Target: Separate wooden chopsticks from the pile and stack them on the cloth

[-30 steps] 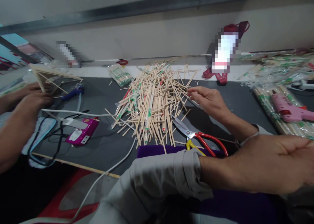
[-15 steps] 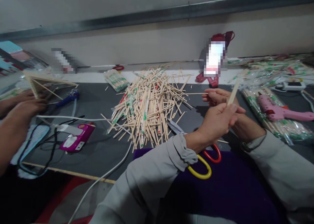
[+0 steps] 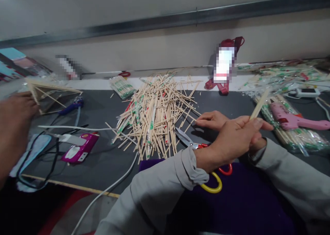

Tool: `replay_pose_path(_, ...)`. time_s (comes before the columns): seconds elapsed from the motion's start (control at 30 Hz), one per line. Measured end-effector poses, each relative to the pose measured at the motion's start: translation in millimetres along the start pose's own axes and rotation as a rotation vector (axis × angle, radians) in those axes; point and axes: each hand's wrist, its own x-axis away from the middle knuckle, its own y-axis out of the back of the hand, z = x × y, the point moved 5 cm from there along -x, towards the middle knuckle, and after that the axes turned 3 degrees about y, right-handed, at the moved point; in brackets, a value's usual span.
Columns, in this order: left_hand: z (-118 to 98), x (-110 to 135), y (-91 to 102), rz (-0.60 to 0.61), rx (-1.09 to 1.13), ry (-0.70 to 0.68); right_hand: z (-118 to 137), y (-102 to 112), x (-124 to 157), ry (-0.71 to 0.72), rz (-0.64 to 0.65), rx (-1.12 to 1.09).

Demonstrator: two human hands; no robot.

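Note:
My left hand (image 3: 230, 140) is closed around a small bundle of wooden chopsticks (image 3: 258, 106), which stick up past the thumb. Behind and below it passes my right hand (image 3: 212, 121), its fingertips pinched at the end of a chopstick (image 3: 190, 116) on the right side of the pile. That loose pile of chopsticks (image 3: 157, 118), some in printed paper or plastic sleeves, spreads over the dark table. Scissors (image 3: 186, 138) with one red and one yellow handle lie under my left wrist, partly hidden by it.
A pink glue gun (image 3: 288, 116) rests on packed chopsticks (image 3: 300, 137) at right. Leftward are a magenta power strip (image 3: 81, 148), a white cable (image 3: 129, 166), a blue glue gun (image 3: 70, 106), a triangular stick frame (image 3: 55, 90) and a co-worker's hand (image 3: 18, 114). A phone (image 3: 223, 65) leans on the wall.
My right hand has moved left and down to the pile's edge. The chopsticks in my left hand have shifted right and tilted more. The co-worker's hand has moved left, off the stick frame.

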Motion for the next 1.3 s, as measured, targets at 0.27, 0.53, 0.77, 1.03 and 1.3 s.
replay_pose_path(0.27,-12.1,1.7,3.5,0.059,0.162,-0.046,-7.3,26.6,-63.5,-0.145,-0.156,0.685)
replay_pose_path(0.53,-26.3,2.8,8.1,0.035,0.2,-0.068,-16.1,10.6,-127.2,-0.41,-0.223,0.652)
replay_pose_path(0.77,-24.8,-1.3,9.8,0.055,0.205,-0.073,-16.4,1.8,-121.6,-0.384,-0.108,0.647)
replay_pose_path(1.03,-14.9,0.1,6.5,0.054,0.165,-0.048,-11.0,-19.9,-91.7,-0.301,-0.014,0.261)
replay_pose_path(1.3,-19.0,5.9,1.5,0.107,0.187,-0.048,23.8,-44.3,-45.6,-0.258,0.072,-0.028)
